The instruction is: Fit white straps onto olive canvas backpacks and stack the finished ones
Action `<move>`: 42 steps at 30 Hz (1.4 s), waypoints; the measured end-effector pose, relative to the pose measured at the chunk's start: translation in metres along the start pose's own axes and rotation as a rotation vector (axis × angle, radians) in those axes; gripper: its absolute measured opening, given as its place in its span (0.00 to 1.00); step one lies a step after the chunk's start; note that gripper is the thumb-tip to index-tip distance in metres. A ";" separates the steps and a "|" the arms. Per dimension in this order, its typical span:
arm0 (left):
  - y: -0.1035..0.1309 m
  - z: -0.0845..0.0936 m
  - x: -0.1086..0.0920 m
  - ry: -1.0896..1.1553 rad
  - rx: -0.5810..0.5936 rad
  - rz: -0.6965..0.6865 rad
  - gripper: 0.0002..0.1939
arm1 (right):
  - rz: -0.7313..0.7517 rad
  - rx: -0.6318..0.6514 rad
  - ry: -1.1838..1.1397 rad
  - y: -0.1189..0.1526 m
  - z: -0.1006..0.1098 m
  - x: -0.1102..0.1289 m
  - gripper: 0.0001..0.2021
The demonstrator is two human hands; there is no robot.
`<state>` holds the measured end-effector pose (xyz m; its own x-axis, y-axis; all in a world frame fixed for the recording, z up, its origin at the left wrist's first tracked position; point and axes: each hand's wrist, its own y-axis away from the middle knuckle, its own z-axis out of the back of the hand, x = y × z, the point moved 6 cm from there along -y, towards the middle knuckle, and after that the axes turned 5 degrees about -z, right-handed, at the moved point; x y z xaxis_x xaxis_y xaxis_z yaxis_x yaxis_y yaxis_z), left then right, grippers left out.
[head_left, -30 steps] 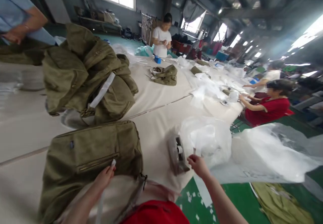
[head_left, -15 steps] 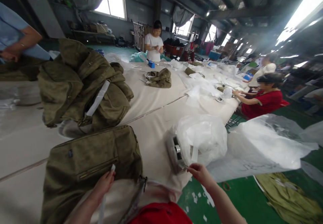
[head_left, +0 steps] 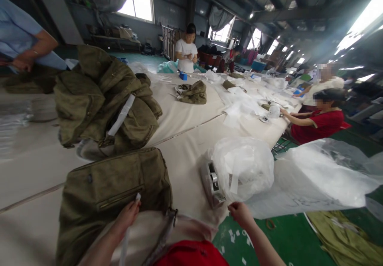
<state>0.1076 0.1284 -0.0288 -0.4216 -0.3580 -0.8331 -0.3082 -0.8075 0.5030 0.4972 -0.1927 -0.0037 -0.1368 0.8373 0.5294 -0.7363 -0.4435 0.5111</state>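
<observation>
Olive bag (head_left: 113, 194) lying crosswise, left hand (head_left: 128, 215) fingers pinching white strip (head_left: 137, 197), right hand (head_left: 241, 214) fingers curled, empty.

The olive bag (head_left: 113, 190) under the left hand (head_left: 127, 215) is matt, coarse woven cloth with a stitched zip pocket; the same dull cloth makes up the heaped bags (head_left: 104, 94) behind it. A smooth white strip (head_left: 122, 114) lies across that heap. The desk (head_left: 185, 154) is covered in pale, matt fabric. The tape dispenser (head_left: 212, 184) looks like grey plastic. The clear bag (head_left: 245, 166) beside it is thin, crinkled, glossy plastic film.
</observation>
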 end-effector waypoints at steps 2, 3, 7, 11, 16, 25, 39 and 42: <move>0.000 -0.001 0.001 0.023 0.011 0.009 0.32 | -0.003 -0.046 0.176 -0.002 0.018 -0.002 0.09; 0.000 -0.002 0.001 0.025 0.016 0.013 0.32 | -0.004 -0.040 0.202 -0.003 0.027 0.000 0.09; 0.005 -0.004 -0.006 0.040 0.018 0.005 0.32 | 0.162 0.050 -0.017 -0.002 0.047 0.062 0.15; 0.015 -0.006 -0.017 0.087 0.005 -0.023 0.31 | 0.393 0.245 -0.106 0.013 0.006 0.171 0.17; 0.018 -0.002 -0.021 0.040 -0.016 -0.106 0.23 | 0.544 0.568 -0.039 0.042 -0.119 0.267 0.13; 0.010 0.010 -0.025 -0.269 -0.036 -0.261 0.14 | 0.659 0.825 0.211 0.060 -0.262 0.315 0.08; 0.010 0.017 -0.016 -0.202 -0.085 -0.191 0.23 | 0.603 0.993 0.124 0.050 -0.281 0.293 0.09; 0.013 0.012 -0.010 0.072 -0.058 -0.042 0.26 | 0.601 0.966 0.161 0.046 -0.285 0.292 0.09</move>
<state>0.0972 0.1271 -0.0107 -0.3459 -0.3541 -0.8689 -0.2740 -0.8475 0.4545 0.2348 0.1222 -0.0188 -0.4283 0.4079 0.8064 0.2829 -0.7870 0.5483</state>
